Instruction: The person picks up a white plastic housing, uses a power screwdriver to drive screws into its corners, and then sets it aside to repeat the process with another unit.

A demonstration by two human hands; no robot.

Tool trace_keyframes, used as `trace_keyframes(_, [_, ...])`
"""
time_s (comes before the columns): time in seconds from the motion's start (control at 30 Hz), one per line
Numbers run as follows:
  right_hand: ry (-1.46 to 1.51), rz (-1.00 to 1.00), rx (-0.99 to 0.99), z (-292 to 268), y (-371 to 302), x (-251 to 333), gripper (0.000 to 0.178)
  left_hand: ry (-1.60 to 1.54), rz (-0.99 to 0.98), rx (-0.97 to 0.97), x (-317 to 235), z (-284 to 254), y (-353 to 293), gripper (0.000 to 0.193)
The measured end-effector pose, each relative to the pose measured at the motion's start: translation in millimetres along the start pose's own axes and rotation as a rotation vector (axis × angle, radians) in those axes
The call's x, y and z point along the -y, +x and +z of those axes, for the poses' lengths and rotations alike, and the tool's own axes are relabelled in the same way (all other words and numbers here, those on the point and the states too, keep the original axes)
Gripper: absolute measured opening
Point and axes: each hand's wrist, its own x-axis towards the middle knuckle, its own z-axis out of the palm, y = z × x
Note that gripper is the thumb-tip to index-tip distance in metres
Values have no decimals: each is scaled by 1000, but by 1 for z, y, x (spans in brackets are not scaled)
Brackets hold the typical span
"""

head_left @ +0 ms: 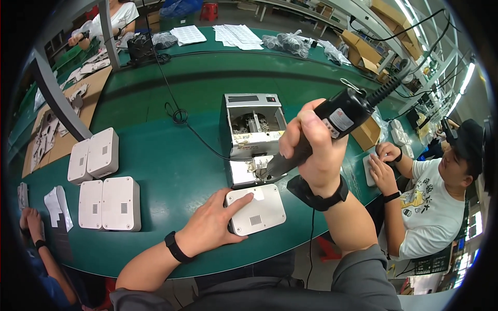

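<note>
My right hand (pixel 324 155) is wrapped round a black electric screwdriver (pixel 345 114), its lower end slanting down and left. That end is over the front outlet of a screw feeder (pixel 254 147); whether the bit touches a screw is too small to tell. Just in front of the feeder, a white plastic case (pixel 267 207) lies flat on the green table, with a slotted vent and corner holes facing up. My left hand (pixel 207 223) grips its left side, the index finger stretched across the top and the thumb at the near edge.
Several similar white cases (pixel 120 205) lie in pairs to the left. A co-worker's hands (pixel 384 168) handle another case at the right. A black cable (pixel 181 116) runs to the feeder, and a grey post (pixel 62 96) rises at the left. Papers (pixel 237 36) and bagged parts (pixel 290 44) lie at the back.
</note>
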Motion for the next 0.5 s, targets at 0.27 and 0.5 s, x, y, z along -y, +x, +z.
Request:
trace_keyframes(0.27, [120,20,63,-3,-21,0,23,-22,9,7,4,-1,-1,91])
trace_keyframes(0.5, [126,44,64,-1,-25,-14,23,-10,-6,9,2,1,0,92])
